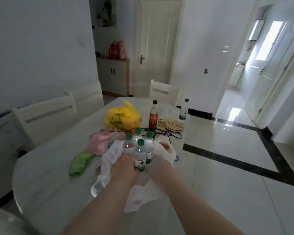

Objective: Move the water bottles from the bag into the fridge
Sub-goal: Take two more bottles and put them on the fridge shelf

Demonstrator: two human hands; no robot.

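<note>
Head view shows us four water bottles [139, 148] with green caps standing upright in a tight cluster inside a white plastic bag [109, 160] whose mouth is spread open on the table [46, 180]. Our left hand [126, 164] reaches in from below, its palm and fingers laid against the left side of the nearest bottle, fingers spread rather than curled; we cannot tell whether it truly grips. Our right hand [159, 165] sits at the right side of the cluster, partly sunk behind the bag's plastic, and how far it is closed we cannot tell. Both forearms stretch out from the bottom edge, bare.

The table is pale, rounded at its near end, and covered with a glossy sheet. White chairs [46, 116] stand along its left side and another chair [163, 91] at the far end. The floor to the right is shiny white tile with a black border line. A closed white door [158, 39] faces us across the room, and a bright doorway opens on the right.

Just beside the bag, to the left, lie a pink cloth [100, 141] and a green cloth [80, 162]. Beyond them sits a knotted yellow bag [121, 116]. A dark sauce bottle [153, 116] stands upright farther back, round mats [174, 126] beside it, and a fifth water bottle [183, 111] stands apart near the table's far right edge. A black cable [163, 134] trails behind the cluster.
</note>
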